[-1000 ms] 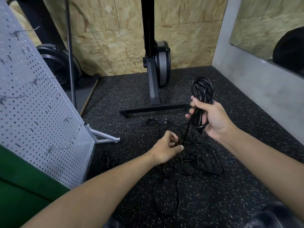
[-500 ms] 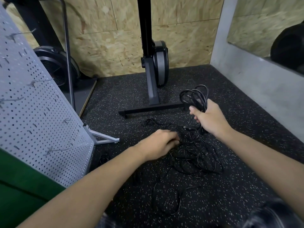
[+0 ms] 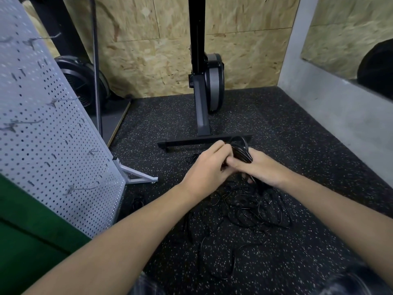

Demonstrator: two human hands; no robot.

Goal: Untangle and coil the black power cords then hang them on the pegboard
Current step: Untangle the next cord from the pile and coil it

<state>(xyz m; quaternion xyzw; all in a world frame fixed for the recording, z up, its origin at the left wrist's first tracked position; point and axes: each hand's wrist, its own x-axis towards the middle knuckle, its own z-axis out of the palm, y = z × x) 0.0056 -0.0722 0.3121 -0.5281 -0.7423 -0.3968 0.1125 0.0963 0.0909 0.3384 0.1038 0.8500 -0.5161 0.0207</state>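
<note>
The pegboard (image 3: 53, 135) is seen down the left of the frame, hooks sticking out. At lower centre, a loose tangle of black power cords (image 3: 251, 207) is spread over the speckled floor (image 3: 308, 145). The cords are judged light and floppy with some springy memory, so loops probably pop open unless they're pinched where the strands cross. Just above the tangle, at centre frame, a coiled bundle (image 3: 241, 151) is wrapped by the curled fingers of the right hand (image 3: 263, 170). It's pinched from the other side by the left hand (image 3: 209, 169), and the two hands are pressed together.
</note>
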